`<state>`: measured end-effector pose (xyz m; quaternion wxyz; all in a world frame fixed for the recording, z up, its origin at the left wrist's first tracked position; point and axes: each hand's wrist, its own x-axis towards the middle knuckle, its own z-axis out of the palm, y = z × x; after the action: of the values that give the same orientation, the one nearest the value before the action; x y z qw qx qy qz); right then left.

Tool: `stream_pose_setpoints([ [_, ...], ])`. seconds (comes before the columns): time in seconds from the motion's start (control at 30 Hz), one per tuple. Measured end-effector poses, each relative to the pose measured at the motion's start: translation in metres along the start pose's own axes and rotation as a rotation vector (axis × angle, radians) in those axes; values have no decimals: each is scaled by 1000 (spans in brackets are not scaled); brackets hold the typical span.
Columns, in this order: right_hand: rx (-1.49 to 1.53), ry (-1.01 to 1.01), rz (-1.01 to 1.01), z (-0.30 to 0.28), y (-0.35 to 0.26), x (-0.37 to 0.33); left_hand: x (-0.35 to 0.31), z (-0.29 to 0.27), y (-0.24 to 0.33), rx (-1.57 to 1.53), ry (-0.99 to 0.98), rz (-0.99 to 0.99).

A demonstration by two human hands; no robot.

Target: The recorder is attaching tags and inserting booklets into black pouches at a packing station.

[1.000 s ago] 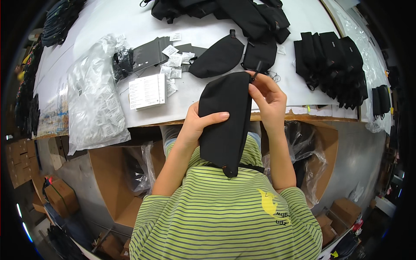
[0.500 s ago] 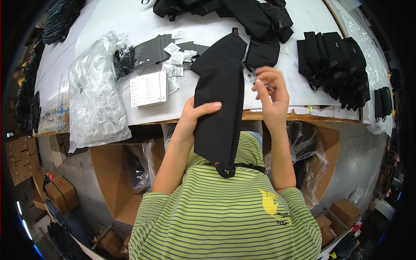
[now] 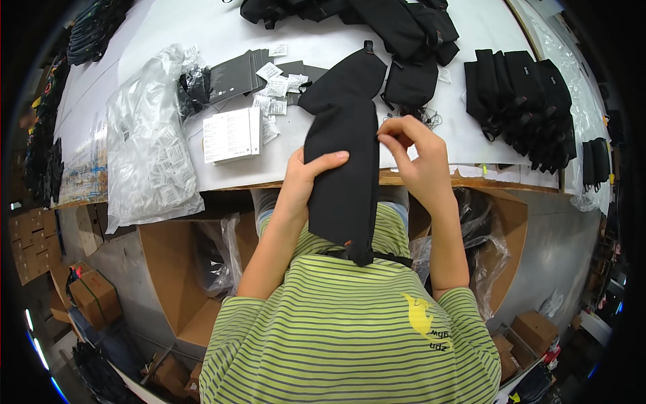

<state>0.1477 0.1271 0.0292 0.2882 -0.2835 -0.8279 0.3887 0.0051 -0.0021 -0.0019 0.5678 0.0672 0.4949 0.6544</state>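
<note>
A long black fabric bag (image 3: pixel 342 182) hangs upright in front of my striped shirt, its upper part over the table's front edge. My left hand (image 3: pixel 301 178) grips it from the left side, thumb lying across the front. At the bag's upper right edge, the fingertips of my right hand (image 3: pixel 422 156) are pinched together. What they hold, if anything, is too small to make out. Just beyond that hand lies a tangle of thin black strings (image 3: pixel 425 117). A smaller black pouch (image 3: pixel 409 84) rests behind it on the table.
Black bags are heaped at the back (image 3: pixel 404 30), with another stack (image 3: pixel 518 101) at right. On the left are a clear plastic bag of tags (image 3: pixel 151 148), a white box (image 3: pixel 230 135), grey cards (image 3: pixel 232 75) and loose white tags (image 3: pixel 276 86). Open cartons (image 3: pixel 171 276) stand below the table.
My right hand has moved from beside the thin strings to the bag's right edge, its fingers closing to a pinch. The bag's lower end has shifted slightly up and right.
</note>
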Motion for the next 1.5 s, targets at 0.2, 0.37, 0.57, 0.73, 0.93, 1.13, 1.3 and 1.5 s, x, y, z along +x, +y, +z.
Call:
stream_pose_setpoints([
  [0.2, 237, -471, -32, -10, -30, -14, 12, -12, 15, -77, 97, 86],
  [0.37, 217, -625, 55, -12, -35, -16, 19, -25, 20, -126, 102, 135],
  [0.57, -284, -248, -379, 4, -49, -24, 14, -21, 14, -291, 232, 106],
  [0.73, -271, -246, -409, 10, -26, -22, -11, -15, 10, -288, 65, 29],
  [0.93, 254, -142, 13, -10, -22, -16, -6, -53, 9, 736, 157, 812],
  [1.13, 182, -187, -34, -19, -14, -16, -14, -43, 19, 483, 52, 681],
  [1.3, -179, -112, -210, -14, -10, -22, -13, -42, 9, 449, 88, 665],
  [1.5, -193, -90, -216, -17, -2, -19, -11, -39, 8, 506, 130, 654],
])
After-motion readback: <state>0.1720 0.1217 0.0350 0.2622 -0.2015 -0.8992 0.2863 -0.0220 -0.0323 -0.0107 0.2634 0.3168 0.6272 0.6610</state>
